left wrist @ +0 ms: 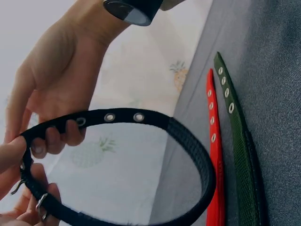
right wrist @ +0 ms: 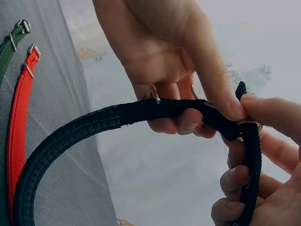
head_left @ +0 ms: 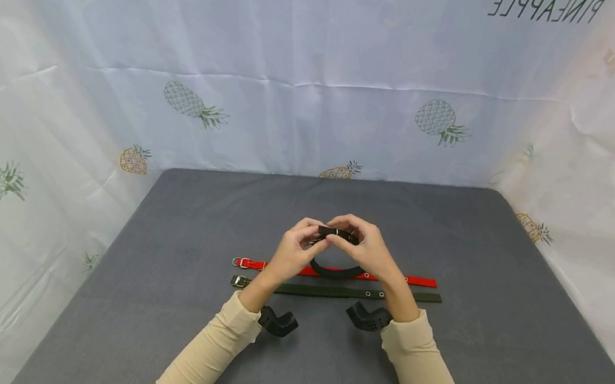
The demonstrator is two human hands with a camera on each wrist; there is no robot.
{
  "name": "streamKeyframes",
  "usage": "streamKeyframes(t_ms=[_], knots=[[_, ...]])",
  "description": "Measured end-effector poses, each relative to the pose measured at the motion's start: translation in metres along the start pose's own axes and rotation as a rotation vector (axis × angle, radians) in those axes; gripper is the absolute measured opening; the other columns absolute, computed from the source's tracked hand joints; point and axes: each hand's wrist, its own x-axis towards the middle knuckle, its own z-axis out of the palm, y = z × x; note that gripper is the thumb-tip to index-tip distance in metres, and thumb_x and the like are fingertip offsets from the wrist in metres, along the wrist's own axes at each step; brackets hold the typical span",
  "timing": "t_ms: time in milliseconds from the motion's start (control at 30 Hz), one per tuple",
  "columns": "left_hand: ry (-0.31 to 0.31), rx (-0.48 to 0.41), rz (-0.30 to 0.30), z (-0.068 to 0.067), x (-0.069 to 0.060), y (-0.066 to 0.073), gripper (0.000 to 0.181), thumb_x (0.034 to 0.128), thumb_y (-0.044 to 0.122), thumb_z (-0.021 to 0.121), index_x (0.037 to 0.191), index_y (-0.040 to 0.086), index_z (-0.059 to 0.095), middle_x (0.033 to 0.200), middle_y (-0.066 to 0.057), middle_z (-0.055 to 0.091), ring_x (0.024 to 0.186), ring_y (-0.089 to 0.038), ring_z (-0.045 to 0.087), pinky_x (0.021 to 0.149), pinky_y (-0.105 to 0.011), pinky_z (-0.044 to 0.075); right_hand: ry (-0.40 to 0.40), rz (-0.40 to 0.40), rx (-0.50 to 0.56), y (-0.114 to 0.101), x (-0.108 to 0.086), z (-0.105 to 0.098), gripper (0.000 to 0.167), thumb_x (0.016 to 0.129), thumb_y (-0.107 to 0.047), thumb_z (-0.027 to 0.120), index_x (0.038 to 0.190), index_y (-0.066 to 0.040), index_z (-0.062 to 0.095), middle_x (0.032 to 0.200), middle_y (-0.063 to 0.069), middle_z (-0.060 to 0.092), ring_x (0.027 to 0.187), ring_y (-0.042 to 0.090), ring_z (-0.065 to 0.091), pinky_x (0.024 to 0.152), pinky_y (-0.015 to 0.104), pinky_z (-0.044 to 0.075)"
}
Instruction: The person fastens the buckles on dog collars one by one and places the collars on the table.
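A black dog collar [head_left: 335,274] is bent into a loop and held above the table. My left hand [head_left: 293,248] grips its buckle end, where a metal ring [left wrist: 41,201] shows. In the right wrist view the left hand [right wrist: 164,52] has its thumb at the buckle [right wrist: 248,123], and a short strap tip [right wrist: 241,89] sticks out there. My right hand [head_left: 367,246] pinches the eyelet part of the collar [left wrist: 123,116], fingers curled around it. Both hands meet at the buckle; how far the strap passes through it is partly hidden.
A red collar [head_left: 421,282] and a dark green collar [head_left: 315,291] lie flat and straight, side by side, on the grey table [head_left: 175,327]. Black wrist camera mounts [head_left: 278,322] hang under both wrists. White curtains with pineapple prints [head_left: 313,125] enclose the table.
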Motion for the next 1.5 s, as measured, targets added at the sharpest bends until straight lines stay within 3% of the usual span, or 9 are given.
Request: streamKeyframes(t_ms=[200, 300, 467, 633, 1067, 1233, 1367, 1500], knots=[[-0.086, 0.023, 0.003, -0.002, -0.003, 0.001, 0.033, 0.0910, 0.001, 0.062, 0.123, -0.009, 0.059, 0.123, -0.022, 0.050, 0.113, -0.034, 0.056, 0.100, -0.031, 0.051, 0.017, 0.027, 0.013, 0.002, 0.000, -0.001, 0.023, 0.092, -0.009, 0.064, 0.114, -0.003, 0.064, 0.109, 0.019, 0.066, 0.083, 0.002, 0.058, 0.071, 0.021, 0.050], [-0.093, 0.046, 0.003, -0.002, -0.003, 0.001, 0.033, 0.0923, 0.001, 0.060, 0.124, -0.010, 0.058, 0.124, -0.023, 0.048, 0.115, -0.035, 0.056, 0.102, -0.034, 0.050, 0.019, 0.032, 0.020, 0.003, 0.001, -0.002, 0.022, 0.092, -0.010, 0.064, 0.113, -0.002, 0.064, 0.109, 0.019, 0.067, 0.081, 0.005, 0.058, 0.070, 0.022, 0.048], [-0.046, 0.089, 0.006, -0.002, -0.002, 0.000, 0.033, 0.0919, 0.002, 0.061, 0.122, -0.011, 0.060, 0.119, -0.023, 0.051, 0.113, -0.036, 0.059, 0.100, -0.037, 0.051, 0.035, 0.023, 0.028, 0.003, 0.002, -0.003, 0.022, 0.092, -0.008, 0.064, 0.113, -0.001, 0.065, 0.109, 0.021, 0.066, 0.082, 0.004, 0.058, 0.070, 0.021, 0.048], [0.059, 0.149, 0.050, -0.004, -0.001, 0.001, 0.042, 0.0866, 0.003, 0.068, 0.126, -0.007, 0.059, 0.110, -0.020, 0.057, 0.106, -0.033, 0.064, 0.094, -0.034, 0.055, 0.078, -0.007, 0.015, 0.002, 0.003, -0.002, 0.021, 0.091, -0.005, 0.065, 0.111, 0.001, 0.065, 0.106, 0.022, 0.067, 0.076, 0.002, 0.056, 0.064, 0.020, 0.044], [0.184, 0.066, 0.120, -0.007, -0.001, -0.001, 0.036, 0.0807, -0.001, 0.073, 0.116, -0.006, 0.066, 0.108, -0.023, 0.064, 0.102, -0.033, 0.067, 0.090, -0.030, 0.056, 0.107, -0.016, 0.014, 0.000, 0.004, 0.000, 0.021, 0.090, -0.003, 0.064, 0.110, 0.003, 0.064, 0.101, 0.025, 0.066, 0.073, 0.004, 0.053, 0.063, 0.020, 0.042], [0.240, 0.038, 0.145, -0.008, 0.001, 0.001, 0.035, 0.0773, -0.006, 0.074, 0.112, -0.007, 0.067, 0.105, -0.024, 0.066, 0.098, -0.017, 0.070, 0.089, -0.023, 0.056, 0.107, -0.025, 0.001, -0.001, 0.005, 0.000, 0.020, 0.090, -0.003, 0.064, 0.110, 0.003, 0.063, 0.100, 0.025, 0.065, 0.073, 0.004, 0.051, 0.065, 0.021, 0.042], [0.247, 0.025, 0.155, -0.010, 0.002, 0.003, 0.034, 0.0761, -0.007, 0.074, 0.109, -0.008, 0.068, 0.105, -0.025, 0.067, 0.097, -0.003, 0.068, 0.089, -0.019, 0.055, 0.094, -0.028, -0.005, -0.003, 0.005, 0.000, 0.020, 0.090, -0.002, 0.064, 0.109, 0.003, 0.063, 0.102, 0.024, 0.065, 0.077, 0.001, 0.054, 0.069, 0.020, 0.046], [0.238, 0.041, 0.159, -0.012, 0.002, 0.002, 0.033, 0.0757, -0.006, 0.075, 0.108, -0.008, 0.069, 0.105, -0.025, 0.068, 0.097, -0.020, 0.070, 0.089, -0.022, 0.056, 0.085, -0.029, -0.015, -0.003, 0.004, 0.001, 0.020, 0.090, -0.003, 0.065, 0.109, 0.002, 0.064, 0.103, 0.022, 0.063, 0.080, 0.001, 0.054, 0.071, 0.020, 0.046]])
